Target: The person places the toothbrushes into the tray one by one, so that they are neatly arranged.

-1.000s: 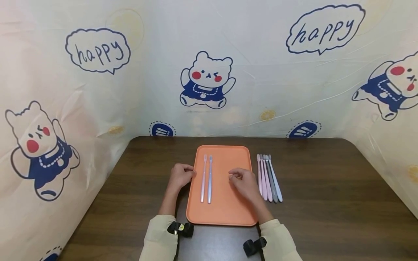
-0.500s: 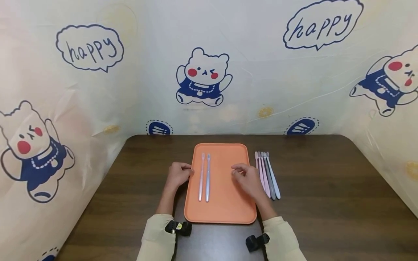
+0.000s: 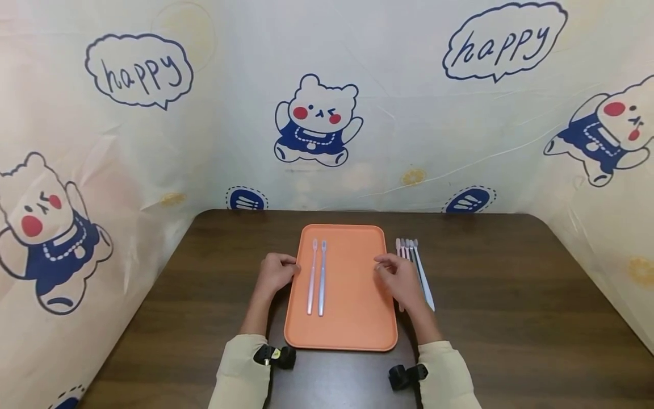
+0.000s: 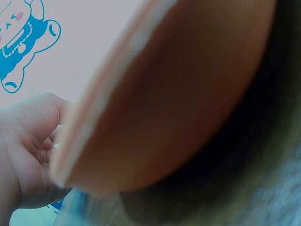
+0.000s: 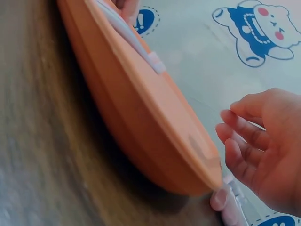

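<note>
An orange tray [image 3: 352, 324] lies on the table, with a pink toothbrush [image 3: 311, 284] and a blue toothbrush [image 3: 322, 284] side by side on its left half. My left hand [image 3: 276, 274] holds the tray's left rim; in the left wrist view its fingers are partly hidden behind the tray wall. Above the tray's right rim hovers my right hand [image 3: 403, 279], fingers loosely curled and nothing in them, as the right wrist view [image 5: 263, 146] confirms. Just right of the tray, several toothbrushes [image 3: 426, 287] lie in a row, partly covered by this hand.
The brown wooden table [image 3: 511, 318] extends to both sides of the tray. A printed curtain [image 3: 398, 113] with cartoon bears rises behind and beside it. A black wrist camera [image 3: 403, 377] sits on the right sleeve; another camera [image 3: 283, 357] is on the left.
My right hand has moved right, from above the tray's inside to its right rim, and now covers more of the toothbrush row. The left hand stays at the left rim.
</note>
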A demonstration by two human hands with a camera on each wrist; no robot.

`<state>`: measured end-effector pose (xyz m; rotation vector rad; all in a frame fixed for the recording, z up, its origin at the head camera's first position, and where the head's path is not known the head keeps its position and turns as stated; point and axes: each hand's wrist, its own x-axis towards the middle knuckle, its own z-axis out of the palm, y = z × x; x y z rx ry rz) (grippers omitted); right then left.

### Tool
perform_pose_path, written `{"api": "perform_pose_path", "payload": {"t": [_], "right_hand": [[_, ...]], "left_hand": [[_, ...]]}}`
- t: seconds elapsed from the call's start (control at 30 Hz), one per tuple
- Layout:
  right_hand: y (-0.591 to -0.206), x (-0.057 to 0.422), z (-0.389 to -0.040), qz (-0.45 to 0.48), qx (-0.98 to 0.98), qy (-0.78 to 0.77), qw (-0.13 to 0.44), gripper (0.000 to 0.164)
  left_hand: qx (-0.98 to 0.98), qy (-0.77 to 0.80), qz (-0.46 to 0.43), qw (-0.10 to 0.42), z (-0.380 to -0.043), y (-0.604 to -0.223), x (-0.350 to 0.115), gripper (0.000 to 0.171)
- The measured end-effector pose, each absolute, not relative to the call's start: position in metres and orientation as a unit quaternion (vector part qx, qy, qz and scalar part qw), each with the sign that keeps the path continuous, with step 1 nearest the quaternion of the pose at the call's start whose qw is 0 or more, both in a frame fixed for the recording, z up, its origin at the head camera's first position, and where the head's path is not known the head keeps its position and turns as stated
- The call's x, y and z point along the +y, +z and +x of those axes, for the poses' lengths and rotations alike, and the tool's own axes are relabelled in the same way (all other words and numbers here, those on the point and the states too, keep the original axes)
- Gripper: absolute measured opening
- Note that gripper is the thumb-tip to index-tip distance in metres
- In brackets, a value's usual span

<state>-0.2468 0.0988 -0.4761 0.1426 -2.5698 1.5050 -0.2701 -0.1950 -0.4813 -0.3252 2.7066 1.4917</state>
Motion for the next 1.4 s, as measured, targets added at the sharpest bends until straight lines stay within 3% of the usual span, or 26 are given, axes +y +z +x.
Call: {"api": "perform_pose_path", "payload": {"t": [0.97, 1.4], "right_hand": [[-0.471, 0.184, -0.246, -0.040, -0.887, 0.456, 0.055, 0.031], [-0.476, 0.200, -0.241, -0.061, -0.916, 0.397, -0.009, 0.037]], "left_hand": [[0.870, 0.481, -0.105, 0.022, -0.269, -0.478, -0.194, 0.027], [0.867, 0.485, -0.109, 0.028, -0.270, -0.480, -0.195, 0.027]]}}
